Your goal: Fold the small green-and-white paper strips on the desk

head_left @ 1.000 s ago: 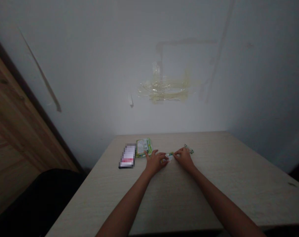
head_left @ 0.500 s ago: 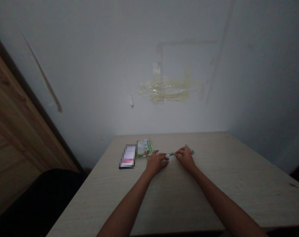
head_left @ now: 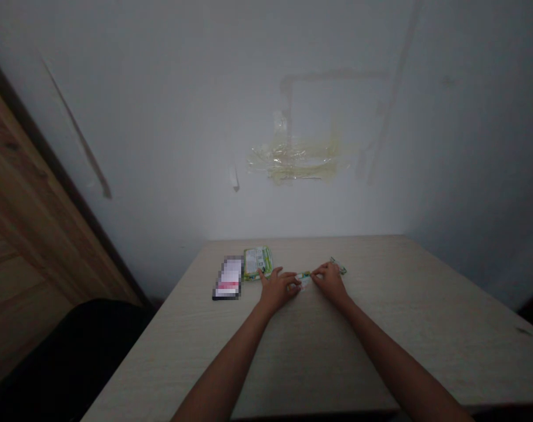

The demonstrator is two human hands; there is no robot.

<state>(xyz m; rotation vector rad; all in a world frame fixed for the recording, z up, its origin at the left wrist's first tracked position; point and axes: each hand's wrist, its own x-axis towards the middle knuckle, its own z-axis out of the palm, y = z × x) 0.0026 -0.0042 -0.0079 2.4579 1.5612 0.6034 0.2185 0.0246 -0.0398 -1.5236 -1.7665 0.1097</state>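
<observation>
Both my hands rest far out on a pale wooden table. My left hand and my right hand each pinch one end of a thin green and white wrapper strip that lies flat between them. The strip's far end sticks out past my right hand. A green and white packet lies just left of my left hand, touching or nearly touching its fingers.
A phone lies on the table to the left of the packet. The table stands against a white wall with old tape marks. A wooden panel is at the left and something dark sits below it.
</observation>
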